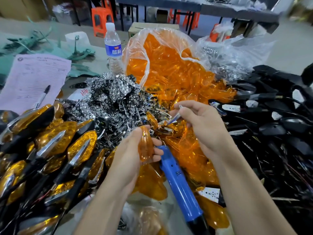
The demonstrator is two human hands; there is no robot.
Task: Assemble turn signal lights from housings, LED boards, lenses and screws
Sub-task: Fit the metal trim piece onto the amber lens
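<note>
My left hand grips an orange lens upright, low in the middle of the view. My right hand pinches a thin chrome trim piece just above and to the right of that lens. A blue electric screwdriver lies under my hands, tip towards the lens. A heap of chrome reflector pieces sits behind my hands. Loose orange lenses spill from a clear bag. Black housings with wires are piled at the right. Finished amber lights are stacked at the left.
A water bottle stands at the back centre. A pink form with a pen lies at the back left beside green plastic scraps. A second clear bag is at the back right. Orange stools stand beyond the table.
</note>
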